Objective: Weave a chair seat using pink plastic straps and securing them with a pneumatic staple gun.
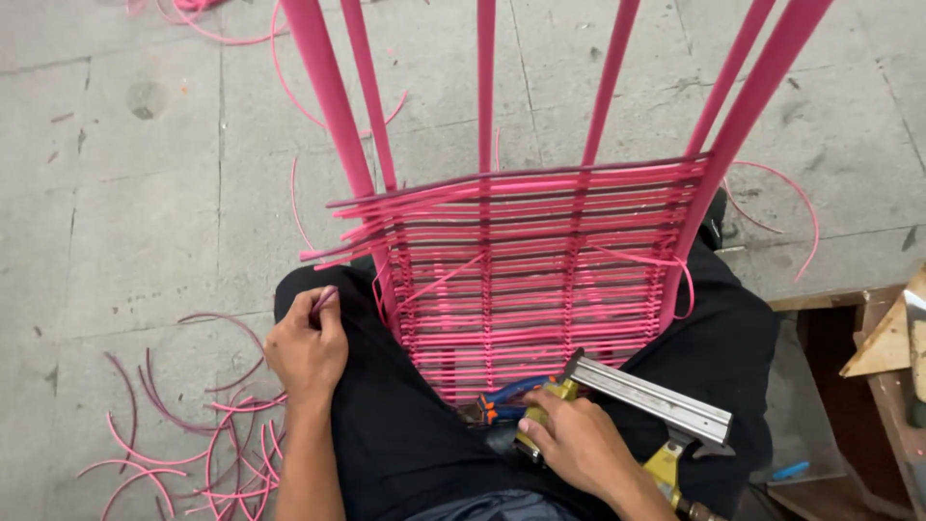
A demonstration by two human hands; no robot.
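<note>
I am sitting with a pink chair frame [487, 145] leaning against my lap, between my knees. Its long pink bars go up and away from me over the grey floor [145, 241]. Across the lower part of the frame there is a woven patch of pink strips [521, 280], row on row, like a mat. Some rows look darker, almost purple. A few strip ends stick out loose on the left side, and one loops out on the right. My left hand [307, 349] rests on my left leg in black trousers [405, 434]. It is closed around the end of one thin purple-pink strip [323, 299], pinched at my fingertips. My right hand [569, 446] is wrapped tight around a staple gun [651, 400] with a long shiny metal part and yellow bits near the handle. Its nose sits just at the bottom edge of the weaving. A pair of pliers with blue and orange handles [506, 397] lies on my lap, just beside that hand. Cut pink and purple strip scraps [193, 453] are scattered on the floor to my left. Some wooden pieces [883, 352] lie at the far right.
</note>
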